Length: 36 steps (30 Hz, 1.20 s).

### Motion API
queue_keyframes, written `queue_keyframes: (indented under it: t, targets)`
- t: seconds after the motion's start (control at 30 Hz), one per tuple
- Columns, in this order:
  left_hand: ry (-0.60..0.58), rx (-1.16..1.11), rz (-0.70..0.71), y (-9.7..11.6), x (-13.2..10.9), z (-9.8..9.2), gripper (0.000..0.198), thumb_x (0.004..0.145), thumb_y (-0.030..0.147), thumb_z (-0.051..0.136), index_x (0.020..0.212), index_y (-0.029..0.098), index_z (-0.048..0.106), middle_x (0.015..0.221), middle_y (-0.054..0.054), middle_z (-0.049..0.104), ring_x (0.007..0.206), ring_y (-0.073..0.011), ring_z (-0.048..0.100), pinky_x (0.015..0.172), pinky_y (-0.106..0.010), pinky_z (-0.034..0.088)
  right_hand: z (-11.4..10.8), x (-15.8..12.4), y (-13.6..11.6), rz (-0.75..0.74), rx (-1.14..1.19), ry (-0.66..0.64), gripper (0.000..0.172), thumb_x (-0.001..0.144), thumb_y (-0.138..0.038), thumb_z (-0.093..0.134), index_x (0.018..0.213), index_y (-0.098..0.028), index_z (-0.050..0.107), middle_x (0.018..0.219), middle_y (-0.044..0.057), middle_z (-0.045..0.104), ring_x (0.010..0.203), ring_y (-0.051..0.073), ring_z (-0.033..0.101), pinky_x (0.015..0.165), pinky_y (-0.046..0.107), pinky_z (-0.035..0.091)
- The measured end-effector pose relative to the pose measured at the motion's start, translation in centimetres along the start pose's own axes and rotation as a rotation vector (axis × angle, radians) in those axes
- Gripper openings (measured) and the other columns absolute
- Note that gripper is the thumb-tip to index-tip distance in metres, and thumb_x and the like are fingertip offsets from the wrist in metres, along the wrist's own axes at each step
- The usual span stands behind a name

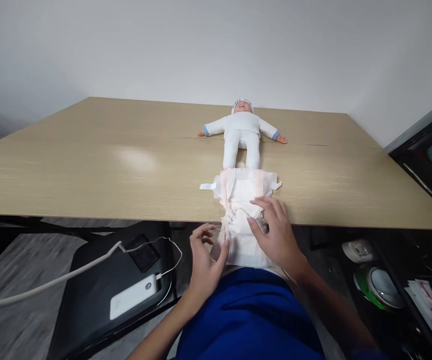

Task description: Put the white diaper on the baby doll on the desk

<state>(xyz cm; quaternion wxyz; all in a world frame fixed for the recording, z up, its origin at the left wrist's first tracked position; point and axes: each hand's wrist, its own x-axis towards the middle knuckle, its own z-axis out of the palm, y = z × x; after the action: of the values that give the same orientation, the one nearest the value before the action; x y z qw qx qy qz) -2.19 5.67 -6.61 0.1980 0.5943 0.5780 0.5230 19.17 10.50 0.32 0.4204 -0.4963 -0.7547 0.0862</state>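
An unfolded white diaper (pixel 244 255) with pinkish side bands stretches from the tabletop over the front edge toward my body. One fastening tab sticks out at its far left corner. My left hand (pixel 206 262) is at the diaper's near left edge, with curled fingers and the thumb held apart from them. Over the right side, my right hand (pixel 278 232) has its fingers spread and its thumb against the padding. Just beyond the diaper a baby doll (pixel 242 132) in white clothes and a cap lies on its back, arms stretched out and feet toward me.
The wood-patterned table (pixel 144 165) reaches back to a pale wall. Below it on the left, a black seat (pixel 91 280) carries a white power bank (pixel 135 296) with a cable and a dark flat object (pixel 142 252). Shelves with assorted items are on the right.
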Motion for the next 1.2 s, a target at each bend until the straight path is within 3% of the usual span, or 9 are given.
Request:
queue_keyframes:
  t: [0.13, 0.27, 0.4, 0.6, 0.73, 0.87, 0.97, 1.03, 1.2]
  targets:
    - [0.066, 0.224, 0.309, 1.1, 4.3, -2.1, 0.04, 0.103, 0.033, 0.074, 0.138, 0.026, 0.054, 0.137, -0.014, 0.062, 0.127, -0.0314, 0.06, 0.095, -0.045, 0.054, 0.6, 3.4, 4.5, 0.03, -0.129, 0.062, 0.037, 0.11, -0.038, 0.061, 0.142, -0.021, 0.065, 0.145, 0.017, 0.068, 0.139, 0.036, 0.059, 0.122, 0.059, 0.046]
    - [-0.023, 0.353, 0.482, 2.0, 10.5, -2.9, 0.018, 0.109, 0.029, 0.065, 0.126, 0.025, 0.06, 0.131, -0.011, 0.07, 0.129, -0.032, 0.064, 0.109, -0.052, 0.045, -0.2, 4.1, 10.9, 0.14, -0.214, 0.057, 0.04, 0.104, -0.042, 0.065, 0.135, -0.017, 0.07, 0.138, 0.021, 0.071, 0.135, 0.039, 0.061, 0.121, 0.061, 0.045]
    - [-0.192, 0.326, 0.56, 2.0, 16.7, -0.8, 0.019, 0.111, 0.036, 0.061, 0.125, 0.023, 0.063, 0.135, -0.013, 0.071, 0.131, -0.0319, 0.064, 0.114, -0.051, 0.044, -0.8, 4.8, 14.3, 0.175, -0.189, -0.051, 0.026, 0.098, -0.043, 0.071, 0.113, -0.021, 0.076, 0.137, 0.021, 0.072, 0.138, 0.038, 0.061, 0.122, 0.06, 0.044]
    - [-0.416, 0.402, 0.731, 1.1, 26.8, 2.8, 0.034, 0.11, 0.035, 0.052, 0.138, 0.021, 0.066, 0.149, -0.016, 0.068, 0.136, -0.0356, 0.059, 0.12, -0.057, 0.04, -2.2, 6.9, 15.1, 0.196, -0.095, -0.151, 0.027, 0.102, -0.048, 0.066, 0.089, -0.024, 0.071, 0.115, 0.013, 0.081, 0.113, 0.033, 0.071, 0.109, 0.053, 0.052]
    - [-0.614, 0.535, 0.921, 0.5, 31.8, 2.6, 0.05, 0.105, 0.02, 0.049, 0.154, 0.023, 0.062, 0.161, -0.016, 0.061, 0.145, -0.0378, 0.053, 0.122, -0.058, 0.041, -2.8, 7.1, 14.2, 0.205, -0.36, -0.062, 0.02, 0.1, -0.038, 0.067, 0.091, -0.021, 0.072, 0.117, 0.018, 0.077, 0.115, 0.038, 0.066, 0.106, 0.057, 0.051]
    - [-0.777, 0.72, 1.058, 0.6, 33.1, 2.3, 0.085, 0.091, 0.007, 0.058, 0.17, 0.033, 0.049, 0.175, -0.01, 0.051, 0.152, -0.0396, 0.051, 0.125, -0.058, 0.041, -1.6, 6.5, 9.6, 0.129, -0.426, 0.047, 0.027, 0.105, -0.026, 0.058, 0.123, -0.015, 0.074, 0.138, 0.022, 0.07, 0.13, 0.039, 0.061, 0.115, 0.058, 0.05]
    - [-0.84, 0.776, 1.128, 0.8, 32.5, 3.1, 0.095, 0.09, 0.006, 0.063, 0.176, 0.038, 0.038, 0.184, -0.008, 0.038, 0.16, -0.0397, 0.047, 0.13, -0.058, 0.039, 0.4, 6.3, 4.7, -0.022, -0.307, -0.122, 0.04, 0.111, -0.033, 0.057, 0.145, -0.015, 0.069, 0.152, 0.019, 0.067, 0.142, 0.036, 0.058, 0.125, 0.055, 0.047]
    - [-0.865, 0.8, 1.172, 0.8, 32.1, 4.0, 0.095, 0.093, 0.005, 0.061, 0.178, 0.037, 0.034, 0.187, -0.009, 0.032, 0.166, -0.0376, 0.042, 0.132, -0.056, 0.038, 2.0, 6.6, 2.2, -0.06, -0.27, -0.262, 0.052, 0.113, -0.043, 0.058, 0.157, -0.016, 0.062, 0.166, 0.018, 0.057, 0.158, 0.036, 0.048, 0.133, 0.055, 0.041]
    - [-0.917, 0.813, 1.239, 0.5, 31.9, 5.6, 0.096, 0.093, 0.0, 0.057, 0.178, 0.035, 0.033, 0.19, -0.007, 0.024, 0.175, -0.033, 0.027, 0.136, -0.053, 0.035, 5.2, 7.0, 0.5, 0.058, -0.286, -0.386, 0.073, 0.113, -0.051, 0.056, 0.174, -0.013, 0.044, 0.184, 0.021, 0.034, 0.174, 0.037, 0.025, 0.141, 0.06, 0.028]
